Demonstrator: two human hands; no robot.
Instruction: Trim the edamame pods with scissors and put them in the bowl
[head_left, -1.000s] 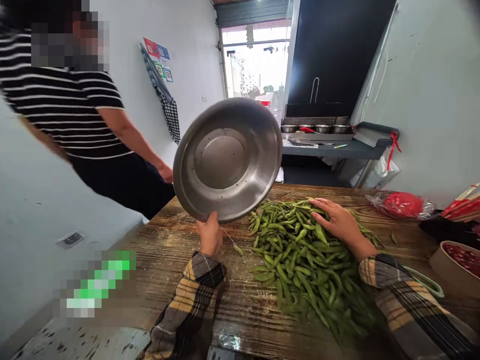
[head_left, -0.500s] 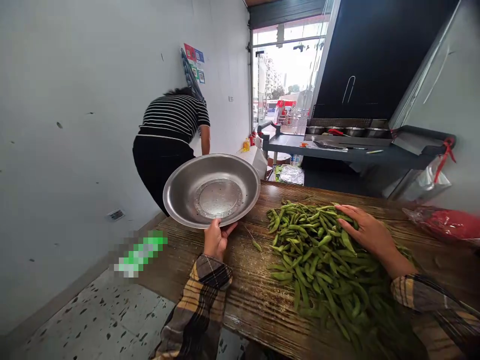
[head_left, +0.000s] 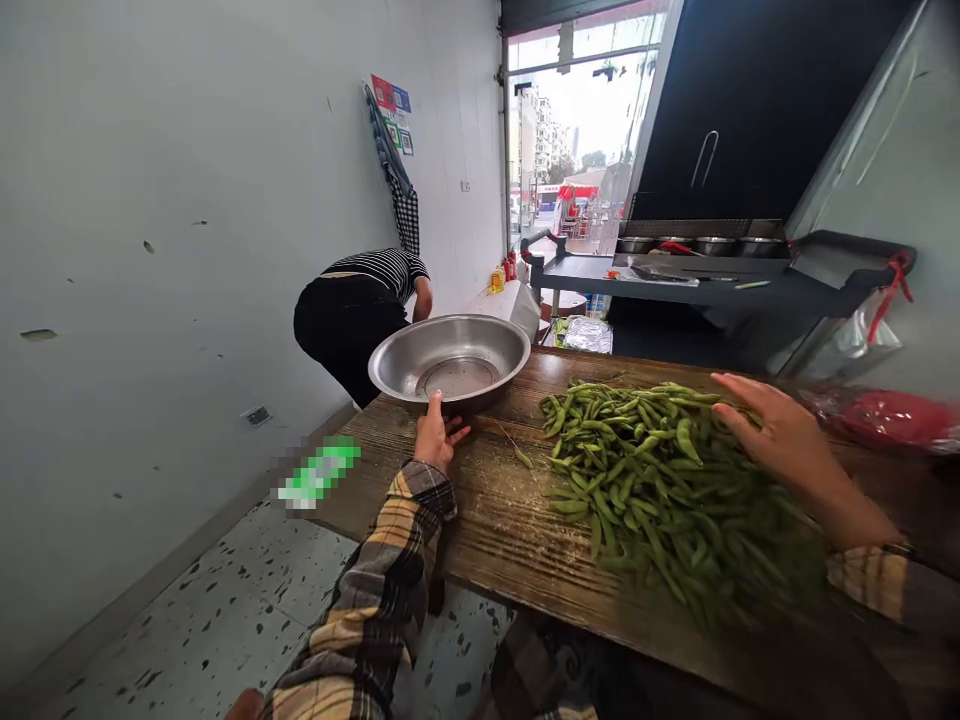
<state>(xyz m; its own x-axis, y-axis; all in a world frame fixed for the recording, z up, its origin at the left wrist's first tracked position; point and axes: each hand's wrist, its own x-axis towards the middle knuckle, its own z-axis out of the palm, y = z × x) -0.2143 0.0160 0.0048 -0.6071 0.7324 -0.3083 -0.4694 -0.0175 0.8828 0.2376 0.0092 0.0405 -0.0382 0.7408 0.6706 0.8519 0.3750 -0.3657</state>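
Note:
My left hand grips the near rim of a wide steel basin, thumb over the edge and fingers beneath. Dark specks lie inside the basin, which looks nearly level just over the far left of the wooden table. A large heap of green soybean pods covers the table's right half. Beside the heap's far right edge, my right hand is open, fingers stretched out with nothing in them. One loose pod on a stem lies between basin and heap.
Behind the basin a person in a striped top bends low by the wall. A red plastic-wrapped bundle sits at the table's right. Beyond the table is a dark counter with metal bowls; a foil-covered tray stands lower.
My left hand has moved the basin away and slightly right, from tilted toward me to flatter. My right hand has drawn off the pods to the right. The person has bent lower.

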